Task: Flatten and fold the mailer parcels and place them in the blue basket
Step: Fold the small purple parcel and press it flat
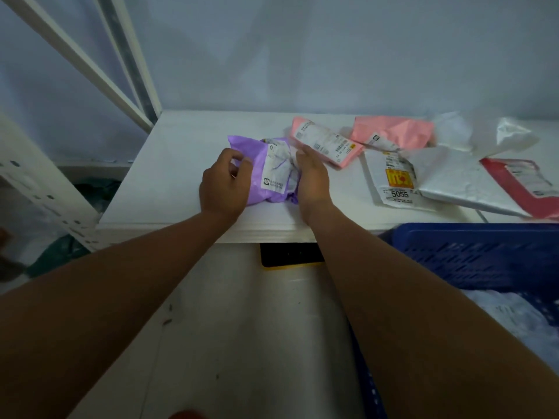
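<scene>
A crumpled purple mailer (pixel 266 167) with a white label lies on the white table (pixel 181 176), near its front edge. My left hand (pixel 225 184) grips its left side with curled fingers. My right hand (pixel 311 176) holds its right side, fingers folded round the edge. To the right lie a pink mailer (pixel 326 143), a second pink mailer (pixel 396 131), a white mailer (pixel 393 179) with a yellow label and a red mailer (pixel 520 182). The blue basket (pixel 472 255) stands below the table at the right.
White plastic bags (pixel 496 134) lie at the table's back right. A white metal rack frame (pixel 39 182) stands on the left. White parcels (pixel 514 316) lie in the basket. A black and yellow object (pixel 290 255) sits under the table edge.
</scene>
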`<state>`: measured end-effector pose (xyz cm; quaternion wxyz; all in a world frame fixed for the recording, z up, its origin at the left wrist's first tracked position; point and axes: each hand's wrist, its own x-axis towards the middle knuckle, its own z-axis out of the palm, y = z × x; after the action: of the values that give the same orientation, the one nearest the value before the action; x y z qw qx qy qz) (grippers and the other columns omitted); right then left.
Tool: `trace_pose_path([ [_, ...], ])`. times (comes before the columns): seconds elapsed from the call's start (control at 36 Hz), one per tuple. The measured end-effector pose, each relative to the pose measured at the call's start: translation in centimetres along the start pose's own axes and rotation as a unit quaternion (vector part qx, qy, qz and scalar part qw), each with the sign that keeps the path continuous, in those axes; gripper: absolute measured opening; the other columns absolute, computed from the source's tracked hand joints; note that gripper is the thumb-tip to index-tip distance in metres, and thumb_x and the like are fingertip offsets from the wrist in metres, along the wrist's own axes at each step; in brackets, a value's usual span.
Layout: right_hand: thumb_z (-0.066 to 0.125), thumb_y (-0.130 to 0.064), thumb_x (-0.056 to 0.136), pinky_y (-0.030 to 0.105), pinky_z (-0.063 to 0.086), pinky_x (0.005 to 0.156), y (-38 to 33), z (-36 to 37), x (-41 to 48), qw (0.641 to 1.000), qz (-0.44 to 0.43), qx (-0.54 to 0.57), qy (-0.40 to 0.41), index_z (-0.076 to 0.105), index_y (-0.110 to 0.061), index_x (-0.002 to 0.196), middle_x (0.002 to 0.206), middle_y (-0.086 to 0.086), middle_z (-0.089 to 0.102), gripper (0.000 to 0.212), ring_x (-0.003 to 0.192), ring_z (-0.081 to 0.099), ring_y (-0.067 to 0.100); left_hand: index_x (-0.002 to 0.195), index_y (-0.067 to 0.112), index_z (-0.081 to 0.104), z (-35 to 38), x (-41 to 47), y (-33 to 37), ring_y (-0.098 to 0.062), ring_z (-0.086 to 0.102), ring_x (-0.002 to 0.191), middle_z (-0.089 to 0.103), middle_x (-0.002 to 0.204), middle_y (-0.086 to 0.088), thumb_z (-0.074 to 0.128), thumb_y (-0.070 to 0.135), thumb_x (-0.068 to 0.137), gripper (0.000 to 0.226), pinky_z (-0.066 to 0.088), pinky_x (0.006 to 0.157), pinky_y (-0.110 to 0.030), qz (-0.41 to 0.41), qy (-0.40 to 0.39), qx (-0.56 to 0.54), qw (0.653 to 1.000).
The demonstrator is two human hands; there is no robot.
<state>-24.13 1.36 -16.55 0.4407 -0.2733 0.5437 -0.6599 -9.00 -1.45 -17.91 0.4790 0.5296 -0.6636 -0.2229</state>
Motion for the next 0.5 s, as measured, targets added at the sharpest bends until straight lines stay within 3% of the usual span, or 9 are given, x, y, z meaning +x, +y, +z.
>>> trace_pose_path([
  [0.06,0.056,-0.025,0.093,0.044,0.049,0.104,0.2,0.1,0.0,1.0,-0.013,-0.005,0.016,0.056,-0.014,0.138,0.126,0.003,0.064,0.047,0.112,0.065,0.018,0.1,0.018,0.062,-0.2,-0.1,0.2,-0.019,0.058,0.075,0.063,0.081,0.003,0.044,0.049,0.086,0.038,0.048,0.069,-0.035,0.005,-0.007,0.011,1.0],
  [0.17,0.059,-0.036,0.08,0.043,0.05,0.103,0.6,0.1,0.1,1.0,-0.009,-0.016,0.012,0.061,-0.014,0.133,0.128,0.002,0.066,0.058,0.114,0.065,0.018,0.109,0.014,0.06,0.0,0.1,-0.2,-0.018,0.055,0.085,0.057,0.099,-0.004,0.042,0.05,0.085,0.047,0.05,0.077,-0.037,0.029,0.002,0.004,1.0],
  [0.25,0.059,-0.028,0.094,0.027,0.046,0.097,0.5,0.4,-0.6,0.996,-0.041,-0.078,-0.004,0.064,-0.013,0.122,0.111,-0.013,0.067,0.033,0.1,0.062,-0.001,0.12,0.008,0.059,0.1,0.3,-0.8,-0.025,0.057,0.104,0.056,0.116,-0.01,0.043,0.045,0.09,0.05,0.05,0.091,-0.044,0.075,0.008,0.009,0.997],
  [0.31,0.052,-0.025,0.1,0.02,0.043,0.091,1.1,0.4,-0.6,0.987,-0.091,-0.133,-0.012,0.059,-0.016,0.132,0.112,-0.013,0.064,0.034,0.098,0.058,-0.005,0.127,0.006,0.057,0.0,0.5,-0.9,-0.028,0.054,0.116,0.055,0.128,-0.013,0.043,0.042,0.092,0.052,0.046,0.099,-0.045,0.105,0.007,0.03,0.994],
  [0.36,0.05,-0.031,0.099,0.024,0.045,0.096,1.5,0.7,-0.9,0.969,-0.147,-0.196,-0.025,0.055,-0.019,0.137,0.123,-0.008,0.061,0.041,0.107,0.058,0.003,0.134,0.007,0.053,0.0,0.6,-0.9,-0.029,0.049,0.128,0.051,0.139,-0.014,0.042,0.042,0.094,0.054,0.042,0.106,-0.045,0.121,0.01,0.035,0.992],
  [0.42,0.046,-0.043,0.094,0.035,0.045,0.106,2.1,1.1,-1.0,0.945,-0.192,-0.26,-0.044,0.049,-0.02,0.142,0.136,-0.003,0.057,0.053,0.121,0.055,0.013,0.141,0.012,0.049,0.1,0.5,-1.0,-0.026,0.042,0.136,0.045,0.149,-0.011,0.041,0.044,0.096,0.056,0.038,0.111,-0.045,0.117,0.014,0.035,0.992],
  [0.5,0.035,-0.056,0.094,0.042,0.031,0.119,2.6,1.3,-0.6,0.917,-0.221,-0.327,-0.054,0.037,-0.023,0.15,0.153,0.001,0.041,0.065,0.14,0.039,0.019,0.141,0.012,0.05,-0.1,0.5,-0.9,-0.024,0.04,0.139,0.043,0.151,-0.01,0.042,0.045,0.096,0.057,0.037,0.113,-0.047,0.124,0.027,0.02,0.992],
])
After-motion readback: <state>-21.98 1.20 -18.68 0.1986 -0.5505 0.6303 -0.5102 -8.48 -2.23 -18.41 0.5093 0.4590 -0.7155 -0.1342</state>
